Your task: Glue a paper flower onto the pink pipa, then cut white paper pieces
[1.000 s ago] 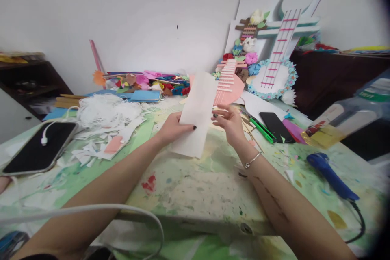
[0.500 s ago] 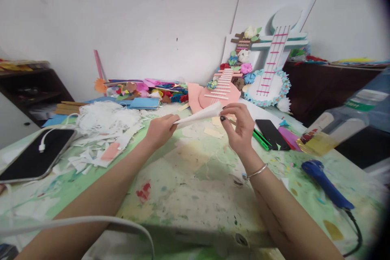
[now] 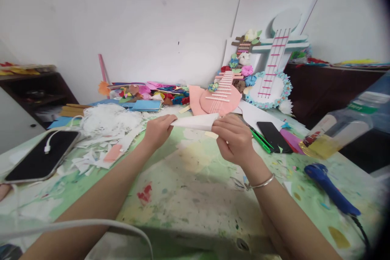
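Between hands [image 3: 157,132] [image 3: 234,137]: white paper [image 3: 195,122], gripped both ends.

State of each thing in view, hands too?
White paper: held up; folded or rolled, unclear
Left hand: closed on one end
Right hand: closed on the other end
Left phone: flat, screen dark
White plug: loose, lying on that phone
Right phone: flat, screen dark
White strands: tangled heap
Bottle: capped, part full
Blue tool: lying down

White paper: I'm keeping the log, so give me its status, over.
Left hand closed on one end, right hand on the other. White paper spans between them. Blue corded tool off right, touching neither hand.
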`<state>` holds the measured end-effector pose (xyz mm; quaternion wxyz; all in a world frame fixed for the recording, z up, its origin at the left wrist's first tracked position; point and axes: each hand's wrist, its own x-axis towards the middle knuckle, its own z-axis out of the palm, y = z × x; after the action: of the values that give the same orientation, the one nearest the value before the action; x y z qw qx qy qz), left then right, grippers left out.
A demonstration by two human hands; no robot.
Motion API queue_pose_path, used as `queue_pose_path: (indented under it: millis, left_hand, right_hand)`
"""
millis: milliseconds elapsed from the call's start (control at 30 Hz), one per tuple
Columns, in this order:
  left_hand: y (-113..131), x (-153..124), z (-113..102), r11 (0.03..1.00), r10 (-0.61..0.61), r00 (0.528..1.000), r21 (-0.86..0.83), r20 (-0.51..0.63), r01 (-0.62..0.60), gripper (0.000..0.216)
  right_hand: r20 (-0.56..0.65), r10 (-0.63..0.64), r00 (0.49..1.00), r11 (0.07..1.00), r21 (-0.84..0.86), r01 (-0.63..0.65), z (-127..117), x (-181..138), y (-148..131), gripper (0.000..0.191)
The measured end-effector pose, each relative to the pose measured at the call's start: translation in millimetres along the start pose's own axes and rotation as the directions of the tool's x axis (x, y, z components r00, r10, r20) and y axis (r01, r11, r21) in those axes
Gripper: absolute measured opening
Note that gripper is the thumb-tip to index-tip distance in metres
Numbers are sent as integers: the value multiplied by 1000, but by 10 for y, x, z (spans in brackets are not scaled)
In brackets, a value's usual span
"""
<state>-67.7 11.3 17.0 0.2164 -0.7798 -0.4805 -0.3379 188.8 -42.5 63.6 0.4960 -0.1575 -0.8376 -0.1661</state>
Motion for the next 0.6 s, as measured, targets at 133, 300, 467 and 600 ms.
queue_pose_path:
  millis: [133,300,467,600]
  left_hand:
    - [-27,-8,12,999,7,1000,44,-5,-7,27]
    - [-66,-12,28,997,53,998,60,-37,-51,34]
    - [-78,-3,1,995,87,995,45,-49,-84,36]
    - [-60,-11,-5,998,60,997,31,-38,-59,33]
  right_hand:
    - [210,59,976,998,-17,-57,-3,38,-67,24]
    - [520,208,828,977,-65,-205,5,27,-63,25]
    - [644,251,723,960,-69,-272,52,-1,-111,20]
    - [620,299,726,948,-103,-302,116,-8,-146,9]
